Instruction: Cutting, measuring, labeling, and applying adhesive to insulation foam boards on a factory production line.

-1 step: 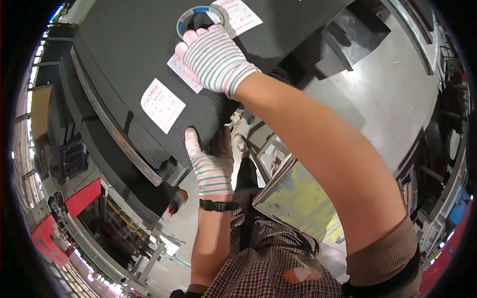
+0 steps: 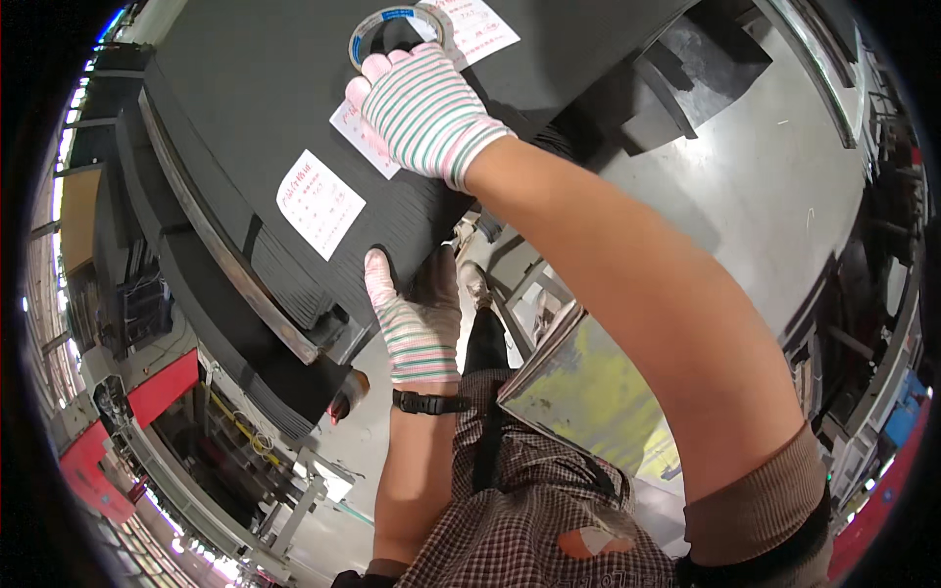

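Note:
My right hand (image 2: 423,113), in a white glove with green and pink stripes, closes over the near rim of a roll of tape (image 2: 365,35). Its fingers curl down into the ring, and the thumb is mostly hidden. Beneath that hand lies a partly covered white label (image 2: 377,157) with red print. Another label (image 2: 321,204) lies nearer my left hand (image 2: 417,323), and a third label (image 2: 478,31) is beside the tape. My left hand, gloved alike, holds the near corner of the black sheets (image 2: 245,108), thumb on top, fingers shaded at the edge.
A long metal rail (image 2: 221,240) runs along the stack's left side. To my right stands a yellow-stained board (image 2: 588,392) close to my body. Black folded pieces (image 2: 686,73) lie on the grey floor (image 2: 765,206) at upper right. Red machine parts (image 2: 162,392) stand at lower left.

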